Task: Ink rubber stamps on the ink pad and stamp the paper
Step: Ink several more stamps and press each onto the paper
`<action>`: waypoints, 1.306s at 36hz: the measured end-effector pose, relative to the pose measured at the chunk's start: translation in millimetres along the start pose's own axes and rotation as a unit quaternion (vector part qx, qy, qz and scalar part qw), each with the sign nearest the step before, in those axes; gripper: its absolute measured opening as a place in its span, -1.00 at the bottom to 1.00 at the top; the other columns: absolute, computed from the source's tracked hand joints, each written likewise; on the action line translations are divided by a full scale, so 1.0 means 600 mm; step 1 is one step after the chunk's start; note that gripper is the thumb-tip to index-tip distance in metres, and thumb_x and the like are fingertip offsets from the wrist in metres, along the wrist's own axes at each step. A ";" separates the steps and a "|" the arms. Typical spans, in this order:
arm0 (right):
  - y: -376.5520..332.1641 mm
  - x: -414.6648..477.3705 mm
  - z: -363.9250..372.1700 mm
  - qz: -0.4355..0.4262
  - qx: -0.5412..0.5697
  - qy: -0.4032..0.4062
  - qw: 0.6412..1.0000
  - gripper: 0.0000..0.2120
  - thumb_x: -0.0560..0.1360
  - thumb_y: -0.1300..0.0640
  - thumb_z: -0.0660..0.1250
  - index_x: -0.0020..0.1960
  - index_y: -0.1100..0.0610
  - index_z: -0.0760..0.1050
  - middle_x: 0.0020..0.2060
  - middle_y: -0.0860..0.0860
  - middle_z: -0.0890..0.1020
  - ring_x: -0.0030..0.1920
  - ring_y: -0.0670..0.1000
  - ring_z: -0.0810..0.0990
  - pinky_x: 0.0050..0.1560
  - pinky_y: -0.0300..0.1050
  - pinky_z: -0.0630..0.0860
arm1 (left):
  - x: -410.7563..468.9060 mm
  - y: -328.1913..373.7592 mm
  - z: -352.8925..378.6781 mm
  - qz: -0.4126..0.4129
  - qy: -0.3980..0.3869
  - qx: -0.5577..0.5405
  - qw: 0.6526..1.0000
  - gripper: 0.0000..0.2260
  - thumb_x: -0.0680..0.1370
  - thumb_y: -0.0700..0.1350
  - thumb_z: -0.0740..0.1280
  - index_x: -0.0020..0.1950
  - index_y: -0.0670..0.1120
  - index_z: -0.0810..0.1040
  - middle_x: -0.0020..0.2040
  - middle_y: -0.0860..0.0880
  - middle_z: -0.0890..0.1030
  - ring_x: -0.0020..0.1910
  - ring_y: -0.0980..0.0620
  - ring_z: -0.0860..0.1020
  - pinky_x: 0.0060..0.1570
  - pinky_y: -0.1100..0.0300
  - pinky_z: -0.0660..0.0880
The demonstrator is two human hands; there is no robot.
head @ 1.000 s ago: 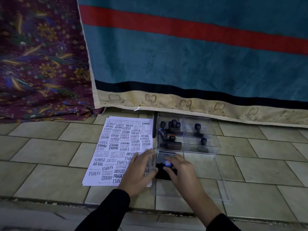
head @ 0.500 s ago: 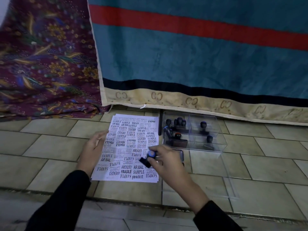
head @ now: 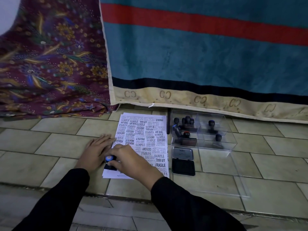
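Observation:
A white paper sheet (head: 146, 130) crowded with black stamp prints lies on the tiled floor. My right hand (head: 131, 160) grips a black rubber stamp with a blue knob (head: 109, 158) and holds it down on the paper's near left corner. My left hand (head: 95, 150) lies flat with straight fingers on the paper's left edge and the tile beside it. An open black ink pad (head: 183, 165), its lid (head: 182, 153) tipped back, sits just right of the paper.
A clear plastic box (head: 216, 144) holding several dark-handled stamps stands behind the ink pad, and its clear lid (head: 230, 184) lies flat to the right. A teal and red striped cloth (head: 200, 55) and a purple floral cloth (head: 50, 64) hang behind.
My right hand carried the blue-knobbed stamp from the ink pad leftward and set it on the paper's near left corner. My left hand shifted to the paper's left edge.

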State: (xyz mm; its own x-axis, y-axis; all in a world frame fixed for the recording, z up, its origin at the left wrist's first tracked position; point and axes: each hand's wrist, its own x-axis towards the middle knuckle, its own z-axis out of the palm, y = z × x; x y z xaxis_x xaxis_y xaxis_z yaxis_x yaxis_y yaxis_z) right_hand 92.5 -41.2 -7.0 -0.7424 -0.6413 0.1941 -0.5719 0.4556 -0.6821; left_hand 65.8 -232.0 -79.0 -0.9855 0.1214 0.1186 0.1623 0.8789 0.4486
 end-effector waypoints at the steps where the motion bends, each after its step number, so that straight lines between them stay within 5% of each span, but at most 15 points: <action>1: 0.000 0.000 0.002 -0.002 -0.004 -0.003 1.000 -0.80 0.47 0.30 0.33 0.08 0.27 0.56 -0.01 0.21 0.59 -0.04 0.14 0.56 -0.06 -0.20 0.39 | 0.000 0.001 -0.001 0.001 0.002 -0.002 1.000 -0.54 0.60 -0.22 0.29 0.48 0.05 0.35 0.54 0.01 0.26 0.55 0.04 0.13 0.47 0.00 0.00; 5: 0.000 -0.001 0.007 -0.018 -0.015 -0.005 1.000 -0.79 0.46 0.31 0.33 0.09 0.25 0.56 -0.02 0.17 0.59 -0.02 0.10 0.54 -0.16 -0.38 0.25 | -0.003 0.008 -0.002 -0.005 0.007 -0.001 1.000 -0.54 0.59 -0.19 0.31 0.47 0.06 0.35 0.54 0.01 0.26 0.55 0.05 0.14 0.48 0.01 -0.02; 16: 0.004 -0.004 0.019 -0.050 -0.030 0.001 0.998 -0.84 0.43 0.37 0.31 0.00 0.33 0.56 -0.08 0.18 0.58 -0.07 0.06 0.50 -0.20 -0.37 0.22 | 0.000 0.008 -0.001 -0.006 0.015 0.004 1.000 -0.63 0.65 -0.15 0.21 0.46 0.06 0.37 0.53 0.01 0.28 0.54 0.05 0.16 0.48 0.01 0.02; 21: 0.009 0.004 0.025 -0.039 -0.050 -0.004 0.998 -0.85 0.44 0.34 0.29 -0.01 0.32 0.55 -0.08 0.17 0.59 -0.02 0.09 0.51 -0.08 -0.18 0.36 | -0.002 0.011 0.000 -0.010 0.017 0.003 1.000 -0.63 0.65 -0.16 0.21 0.45 0.06 0.39 0.53 0.00 0.29 0.54 0.05 0.16 0.49 0.01 0.01; 37: 0.015 -0.002 0.048 -0.006 -0.033 -0.006 0.999 -0.96 0.38 0.40 0.26 -0.24 0.37 0.42 -0.22 0.23 0.57 -0.16 0.19 0.54 -0.16 0.04 0.49 | 0.001 0.012 0.006 -0.018 0.011 0.025 0.999 -0.61 0.65 -0.15 0.20 0.48 0.06 0.34 0.54 -0.01 0.27 0.55 0.04 0.15 0.48 0.03 0.01; 43: 0.030 -0.019 0.034 0.050 0.094 0.075 0.991 -0.83 0.43 0.35 0.32 0.01 0.26 0.57 -0.06 0.19 0.61 -0.04 0.08 0.57 0.04 -0.13 0.51 | 0.005 -0.002 0.011 -0.003 0.032 0.028 0.999 -0.65 0.65 -0.07 0.12 0.42 0.06 0.43 0.48 0.00 0.38 0.50 0.03 0.26 0.44 0.00 0.10; 47: 0.065 -0.041 -0.039 0.129 0.207 0.220 0.945 -0.71 0.45 0.27 0.38 0.17 0.15 0.53 -0.04 -0.09 0.60 -0.10 -0.29 0.55 -0.06 -0.47 0.52 | 0.005 -0.012 0.014 0.000 0.026 0.023 0.999 -0.62 0.64 -0.17 0.21 0.45 0.06 0.39 0.49 0.02 0.36 0.50 0.05 0.25 0.45 0.00 0.10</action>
State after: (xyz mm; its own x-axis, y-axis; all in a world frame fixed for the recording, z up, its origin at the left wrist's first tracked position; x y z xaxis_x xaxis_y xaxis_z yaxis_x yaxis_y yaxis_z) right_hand 80.1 6.6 -21.8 -0.9636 -0.1812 0.1965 -0.2349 0.2230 -0.9461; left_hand 61.2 -233.9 -89.1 -0.9812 0.0985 0.1661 0.1593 0.8991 0.4077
